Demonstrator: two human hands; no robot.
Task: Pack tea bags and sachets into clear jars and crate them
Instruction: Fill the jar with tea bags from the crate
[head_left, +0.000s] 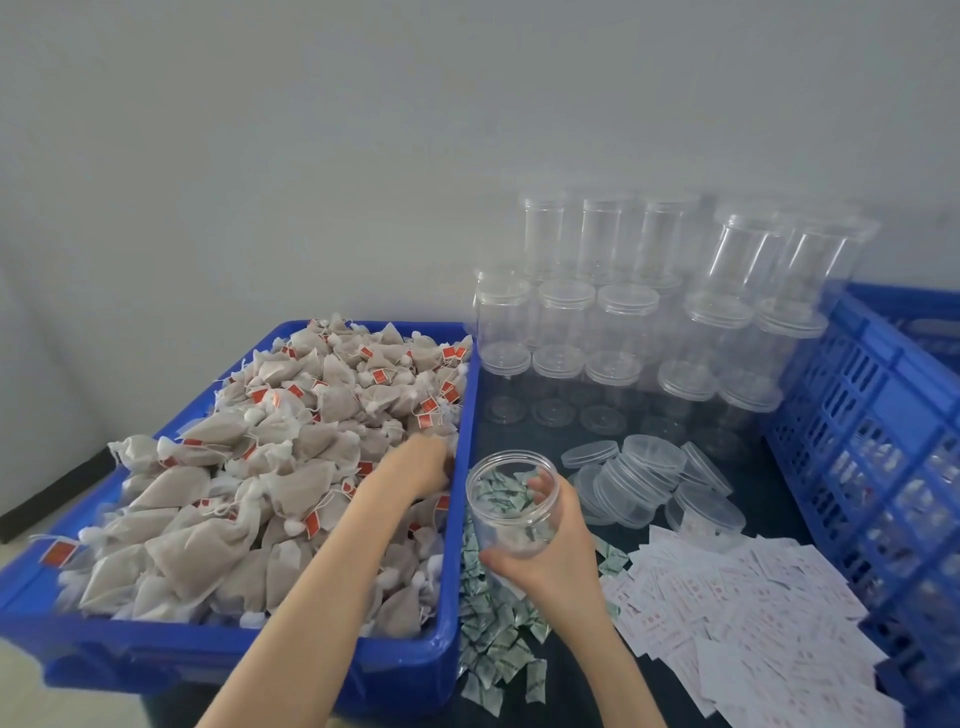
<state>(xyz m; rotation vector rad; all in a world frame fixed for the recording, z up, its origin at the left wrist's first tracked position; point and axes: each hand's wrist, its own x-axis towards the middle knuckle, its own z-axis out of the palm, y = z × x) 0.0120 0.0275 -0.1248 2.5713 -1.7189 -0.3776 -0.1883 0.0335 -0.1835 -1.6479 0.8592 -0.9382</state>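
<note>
Now: jar held, tea bags being reached

Right hand (545, 556) is wrapped round the open jar (511, 501), mouth up, beside the blue bin (457, 519); left hand (421, 467) digs into tea bags (291, 447) just left of it; grasp hidden.

Small packing workroom: bulk tea bags (270, 457) fill a blue bin (415, 665) under the left hand (423, 467); stacked empty jars (623, 322) beyond the right hand (550, 561).

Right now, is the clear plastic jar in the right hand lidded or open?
Open: the clear plastic jar shows a bare rim, tilted in the right hand.
</note>
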